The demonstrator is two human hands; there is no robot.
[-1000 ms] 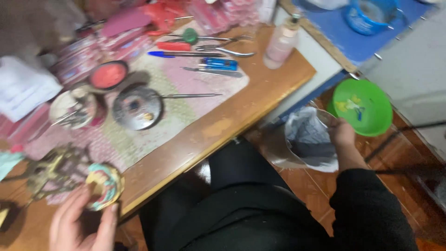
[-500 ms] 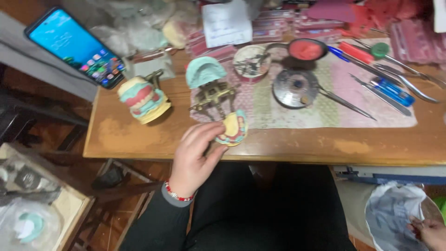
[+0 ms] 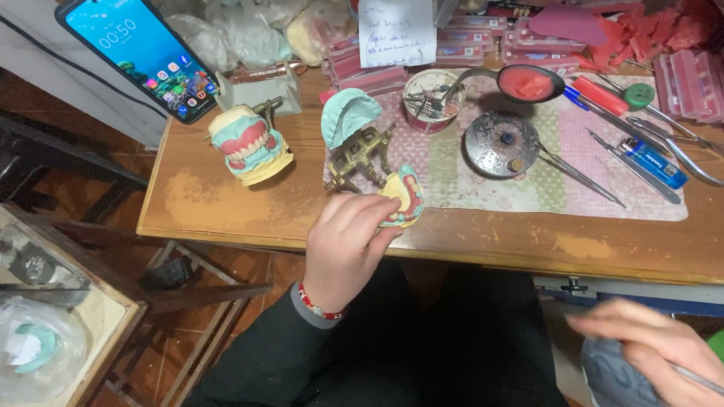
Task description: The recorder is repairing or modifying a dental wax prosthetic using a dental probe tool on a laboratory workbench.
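Observation:
My left hand (image 3: pixel 345 243) holds a yellow dental cast with pink wax and teeth (image 3: pixel 403 197) at the front edge of the wooden table (image 3: pixel 226 203). The cast is hinged to a brass articulator (image 3: pixel 360 154) that carries a pale green cast on top. My right hand (image 3: pixel 650 348) is low at the bottom right, off the table and blurred, over a grey bag (image 3: pixel 609 373), gripping a thin metal tool (image 3: pixel 697 378). A second set of pink-and-white dentures on casts (image 3: pixel 247 143) stands to the left.
A smartphone (image 3: pixel 139 53) leans at the back left. On the patterned mat (image 3: pixel 603 177) lie a round metal lid (image 3: pixel 500 145), tweezers, a blue lighter (image 3: pixel 653 161), pliers and a spoon of red wax (image 3: pixel 528 81). Pink boxes fill the back. A low shelf stands left.
The view has swung from the right side of the table to its left and middle. My left hand stays on the yellow cast. My right hand has moved from the grey bag's rim.

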